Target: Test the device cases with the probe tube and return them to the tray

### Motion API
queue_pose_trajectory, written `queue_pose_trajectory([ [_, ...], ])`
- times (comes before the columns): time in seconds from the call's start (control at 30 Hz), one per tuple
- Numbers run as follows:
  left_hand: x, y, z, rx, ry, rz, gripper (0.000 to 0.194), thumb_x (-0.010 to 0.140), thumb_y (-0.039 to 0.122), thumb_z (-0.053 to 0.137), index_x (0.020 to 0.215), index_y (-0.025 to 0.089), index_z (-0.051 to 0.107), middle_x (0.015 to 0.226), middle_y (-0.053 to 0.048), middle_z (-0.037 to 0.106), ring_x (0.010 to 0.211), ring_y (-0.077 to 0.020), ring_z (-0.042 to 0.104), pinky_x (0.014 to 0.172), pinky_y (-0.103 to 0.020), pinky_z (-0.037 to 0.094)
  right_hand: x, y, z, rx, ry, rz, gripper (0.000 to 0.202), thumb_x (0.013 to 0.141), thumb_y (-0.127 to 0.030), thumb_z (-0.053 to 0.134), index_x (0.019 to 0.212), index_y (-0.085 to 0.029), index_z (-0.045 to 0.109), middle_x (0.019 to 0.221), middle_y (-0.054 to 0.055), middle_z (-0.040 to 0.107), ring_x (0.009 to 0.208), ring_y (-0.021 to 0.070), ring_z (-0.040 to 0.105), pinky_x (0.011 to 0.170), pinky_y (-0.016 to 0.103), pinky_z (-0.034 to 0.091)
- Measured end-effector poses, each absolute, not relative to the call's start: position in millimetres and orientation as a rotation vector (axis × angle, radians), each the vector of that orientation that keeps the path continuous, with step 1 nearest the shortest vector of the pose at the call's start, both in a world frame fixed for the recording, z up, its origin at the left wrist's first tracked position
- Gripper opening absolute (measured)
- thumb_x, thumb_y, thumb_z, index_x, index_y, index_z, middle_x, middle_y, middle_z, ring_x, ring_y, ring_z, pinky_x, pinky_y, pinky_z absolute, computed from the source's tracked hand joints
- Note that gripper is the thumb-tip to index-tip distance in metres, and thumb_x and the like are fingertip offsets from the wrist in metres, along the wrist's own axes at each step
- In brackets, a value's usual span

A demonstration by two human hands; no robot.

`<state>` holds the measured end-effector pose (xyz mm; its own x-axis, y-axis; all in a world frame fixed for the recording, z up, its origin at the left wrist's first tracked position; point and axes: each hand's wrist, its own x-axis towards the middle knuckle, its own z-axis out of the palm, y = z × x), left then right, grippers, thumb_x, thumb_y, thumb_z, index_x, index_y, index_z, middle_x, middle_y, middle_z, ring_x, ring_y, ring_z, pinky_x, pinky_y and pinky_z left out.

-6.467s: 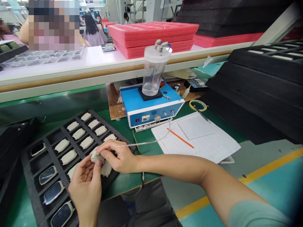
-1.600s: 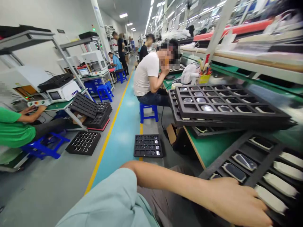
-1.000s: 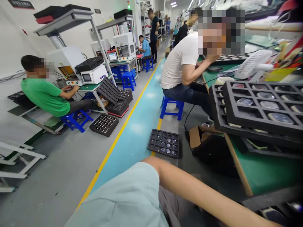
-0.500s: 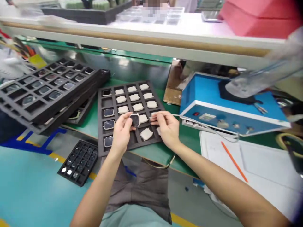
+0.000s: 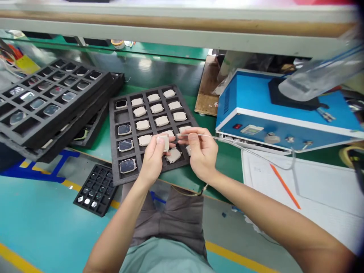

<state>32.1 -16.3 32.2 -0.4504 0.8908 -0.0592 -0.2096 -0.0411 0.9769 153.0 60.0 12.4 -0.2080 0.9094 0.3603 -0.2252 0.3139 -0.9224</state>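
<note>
Pinched between thumb and fingers, a square watch case (image 5: 162,143) shows its pale beige side in my left hand (image 5: 152,159). My right hand (image 5: 202,153) is closed on a thin white cable (image 5: 227,140) that runs from the blue box; its tip points toward the watch, a small gap away. Both hands are above a dark foam tray (image 5: 115,167). Beige watch cases (image 5: 162,121) fill most of its compartments. Along the tray's left column, watches (image 5: 127,165) lie with dark screens up.
A blue control box (image 5: 250,98) stands at the right, a clear cylinder (image 5: 301,81) on top. Stacked foam trays (image 5: 93,94) with watches are at the left. Papers (image 5: 264,189) hold an orange stick (image 5: 285,186). A smaller tray (image 5: 106,204) sits lower down. A shelf edge (image 5: 170,28) crosses above.
The watch in my left hand has turned from its dark screen to its beige side. My right hand still holds the cable. The view has tilted downward.
</note>
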Motion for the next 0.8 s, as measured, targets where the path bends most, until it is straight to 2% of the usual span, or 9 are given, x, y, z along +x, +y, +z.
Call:
queue_pose_trajectory([
  [0.2,29.2,-13.4,24.2,0.793,1.412,1.673,0.034,0.096,0.048,0.07,0.116,0.021,0.072,0.098,-0.006,0.07,0.084,-0.0171,0.063,0.064,-0.024,0.051,150.6,61.1,7.3,-0.71,-1.333,1.266,0.029,0.1,-0.052,0.064,0.099,-0.023,0.069,0.098,0.003,0.073,0.084,0.0161,0.075,0.071,0.029,0.067],
  [0.37,26.5,-22.6,34.7,0.793,1.459,1.701,0.037,0.09,0.039,0.078,0.118,0.018,0.069,0.106,-0.008,0.074,0.091,-0.0188,0.071,0.071,-0.026,0.06,151.0,61.8,6.8,-0.708,-1.361,1.251,0.029,0.1,-0.05,0.065,0.097,-0.023,0.07,0.096,0.003,0.073,0.081,0.0151,0.075,0.071,0.028,0.067],
  [0.57,11.2,-47.4,46.9,0.842,1.617,1.695,0.041,0.084,0.032,0.082,0.117,0.016,0.066,0.106,-0.01,0.079,0.091,-0.0218,0.078,0.069,-0.026,0.064,151.7,60.8,6.9,-0.699,-1.341,1.236,0.028,0.1,-0.05,0.067,0.098,-0.022,0.071,0.095,0.003,0.075,0.079,0.0146,0.075,0.069,0.027,0.067],
  [0.8,32.8,-24.9,33.1,0.841,1.477,1.753,0.029,0.089,0.025,0.077,0.116,0.016,0.069,0.113,-0.01,0.081,0.106,-0.0205,0.078,0.093,-0.03,0.062,154.2,52.6,5.6,-0.51,-1.413,1.062,0.014,0.102,-0.035,0.066,0.105,-0.026,0.076,0.103,0.006,0.08,0.096,0.021,0.08,0.089,0.039,0.068],
])
